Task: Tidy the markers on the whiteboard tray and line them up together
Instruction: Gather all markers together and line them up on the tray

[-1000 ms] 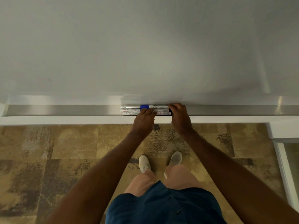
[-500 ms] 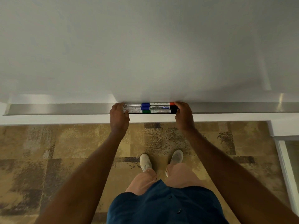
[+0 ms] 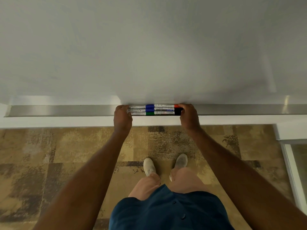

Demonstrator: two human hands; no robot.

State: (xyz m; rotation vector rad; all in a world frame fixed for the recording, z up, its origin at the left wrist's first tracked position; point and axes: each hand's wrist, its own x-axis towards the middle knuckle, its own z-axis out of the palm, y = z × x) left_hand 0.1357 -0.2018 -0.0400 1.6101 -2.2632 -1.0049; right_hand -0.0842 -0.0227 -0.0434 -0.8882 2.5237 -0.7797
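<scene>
The markers (image 3: 154, 110) lie packed in tight rows on the metal tray (image 3: 66, 110) under the whiteboard (image 3: 149, 47), near the tray's middle, blue and green caps at mid-bundle, orange and black caps at its right end. The left hand (image 3: 122, 117) presses fingers against the bundle's left end while the right hand (image 3: 189, 115) cups the right end, both squeezing the markers between them.
</scene>
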